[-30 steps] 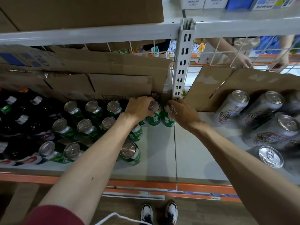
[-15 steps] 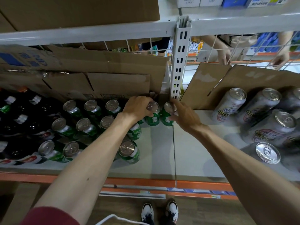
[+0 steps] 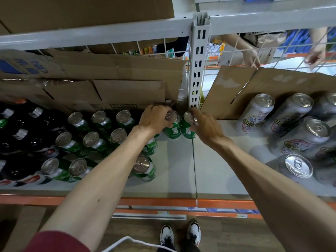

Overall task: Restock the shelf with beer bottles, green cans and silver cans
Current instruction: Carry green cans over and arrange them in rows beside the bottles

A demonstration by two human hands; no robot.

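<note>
Barely shifted since a moment earlier: left hand (image 3: pixel 154 118) curled over one upright green can (image 3: pixel 172 127), right hand (image 3: pixel 203 124) pinching its neighbour (image 3: pixel 188 128), both cans touching at far shelf (image 3: pixel 218 170) centre, equally near each hand.

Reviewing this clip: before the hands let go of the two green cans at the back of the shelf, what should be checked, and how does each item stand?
1. Left hand on a green can: ok.
2. Right hand on the neighbouring can: ok.
3. Both cans upright: ok.
4. Cans set down on the shelf: cannot tell.
5. Cans clear of the upright post: cannot tell.
6. Silver cans kept apart on the right: ok.
</note>
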